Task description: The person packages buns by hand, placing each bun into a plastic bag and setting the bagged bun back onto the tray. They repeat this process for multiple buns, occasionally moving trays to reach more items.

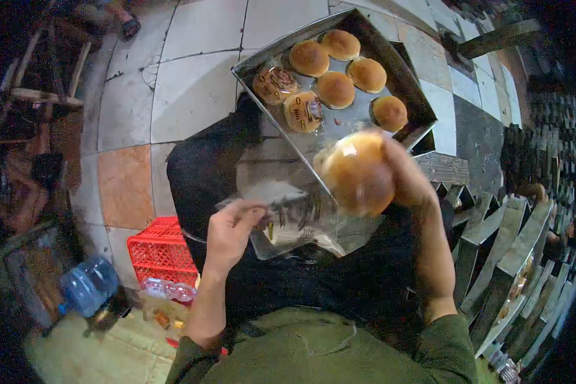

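Observation:
My left hand (233,230) pinches the edge of a clear plastic bag (307,224) with dark printing, which lies spread over my lap. My right hand (406,173) is closed around a round golden-brown bun (361,182), blurred by motion, close to the near edge of a metal tray (353,120); there may be a second bun in this grip, I cannot tell. Several bare buns (336,89) sit in the tray. Two buns at its left side are in printed clear wrappers, one of them the lower wrapped bun (303,112).
Stacked metal trays (493,249) stand close at my right. On the left are a red plastic crate (163,249), a clear plastic bottle (166,289) and a blue water jug (89,285). A wooden stool (45,96) stands farther back on the tiled floor (192,83).

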{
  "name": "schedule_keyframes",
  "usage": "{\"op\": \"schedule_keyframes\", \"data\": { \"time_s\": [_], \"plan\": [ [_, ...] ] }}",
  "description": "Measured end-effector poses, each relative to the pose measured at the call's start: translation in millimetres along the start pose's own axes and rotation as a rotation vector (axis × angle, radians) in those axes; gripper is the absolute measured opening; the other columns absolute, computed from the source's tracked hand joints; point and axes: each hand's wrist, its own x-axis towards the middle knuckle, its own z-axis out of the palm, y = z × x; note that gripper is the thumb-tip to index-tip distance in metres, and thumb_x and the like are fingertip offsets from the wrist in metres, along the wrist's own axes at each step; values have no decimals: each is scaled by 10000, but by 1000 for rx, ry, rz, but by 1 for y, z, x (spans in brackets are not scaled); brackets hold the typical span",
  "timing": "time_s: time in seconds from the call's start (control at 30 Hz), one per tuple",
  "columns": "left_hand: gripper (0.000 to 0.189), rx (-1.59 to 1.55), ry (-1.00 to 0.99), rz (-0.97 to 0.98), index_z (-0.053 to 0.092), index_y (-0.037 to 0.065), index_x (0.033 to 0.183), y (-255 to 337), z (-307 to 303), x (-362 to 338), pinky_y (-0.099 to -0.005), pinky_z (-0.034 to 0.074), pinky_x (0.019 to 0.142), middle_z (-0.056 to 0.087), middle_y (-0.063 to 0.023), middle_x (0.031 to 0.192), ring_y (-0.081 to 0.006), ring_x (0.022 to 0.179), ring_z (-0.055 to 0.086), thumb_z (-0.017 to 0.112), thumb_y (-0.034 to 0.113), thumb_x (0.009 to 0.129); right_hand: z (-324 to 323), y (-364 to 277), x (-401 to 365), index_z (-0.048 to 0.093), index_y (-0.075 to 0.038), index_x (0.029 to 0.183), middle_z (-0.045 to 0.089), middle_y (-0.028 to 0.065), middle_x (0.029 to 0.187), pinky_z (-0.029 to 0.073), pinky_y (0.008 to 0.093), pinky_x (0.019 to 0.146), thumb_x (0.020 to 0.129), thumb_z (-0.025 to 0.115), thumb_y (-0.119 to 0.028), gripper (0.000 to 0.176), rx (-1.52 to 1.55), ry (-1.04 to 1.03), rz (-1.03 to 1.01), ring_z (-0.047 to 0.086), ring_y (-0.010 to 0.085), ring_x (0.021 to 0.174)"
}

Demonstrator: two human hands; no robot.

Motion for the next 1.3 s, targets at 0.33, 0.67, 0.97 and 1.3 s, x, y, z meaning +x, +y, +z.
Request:
{"op": "schedule_keyframes", "data": {
  "time_s": [0.33, 0.67, 0.97, 1.3],
  "plan": [
    [350, -253, 195, 218, 476, -6, 1133, 36, -11, -43, -261, 454, 802, 592, -95, 1016, -159, 908, 566, 604, 88, 821, 70, 9, -84, 515, -25, 1011, 600, 24, 849, 469, 223, 671, 753, 699, -169, 348, 15, 19, -31, 566, 83, 767],
    [129, -344, 297, 196, 595, -24, 917, 39, -36, -80, -226, 469, 678, 631, -50, 806, -89, 719, 582, 595, 73, 832, 65, 9, -100, 507, -7, 1063, 579, 42, 942, 438, 258, 802, 804, 603, -305, 406, 415, -108, -197, 536, 113, 903],
    [119, 21, 213, 97, 605, -32, 897, 60, -27, -92, -216, 466, 650, 635, -47, 769, -89, 686, 579, 573, 70, 844, 85, -11, -104, 452, -20, 1121, 543, 53, 1006, 430, 275, 837, 785, 654, -314, 490, 567, -189, 70, 520, 122, 952],
    [497, -349, 620, 586, 343, 12, 1253, 68, 12, -104, -271, 422, 821, 472, -98, 1171, -167, 1001, 481, 563, 231, 865, 139, 21, -125, 529, -16, 1022, 606, 80, 969, 481, 269, 754, 759, 690, -149, 336, -23, 198, -453, 581, 140, 874]
  ]
}}
